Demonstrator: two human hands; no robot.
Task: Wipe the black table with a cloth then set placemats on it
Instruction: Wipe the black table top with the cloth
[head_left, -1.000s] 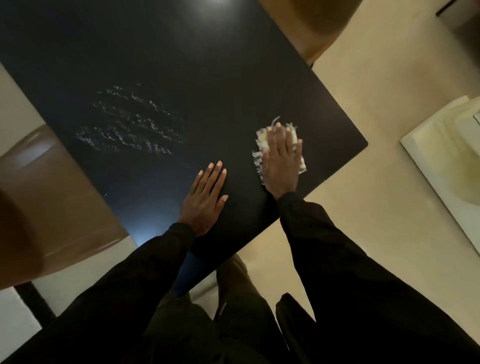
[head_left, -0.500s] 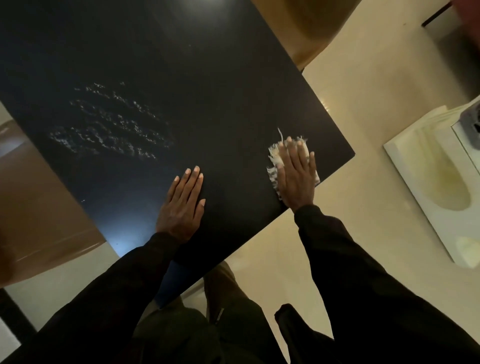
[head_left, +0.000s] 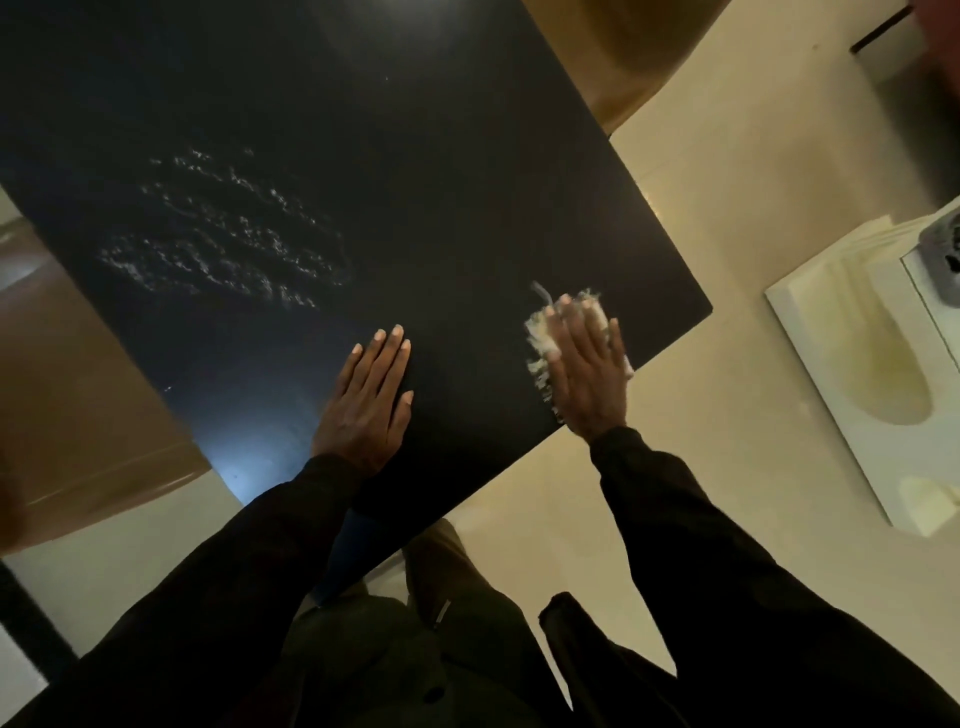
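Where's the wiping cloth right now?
In the head view, the white cloth lies under the right hand on the black table, near its right corner, right of the left hand.

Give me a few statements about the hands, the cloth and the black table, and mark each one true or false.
1. The right hand presses a white cloth onto the black table. True.
2. The left hand holds a second cloth. False: it lies flat on the table, holding nothing.
3. The table bears whitish streaks beyond the left hand. True.
4. The white cloth lies at the table's middle. False: it is near the right-hand corner, close to the near edge.
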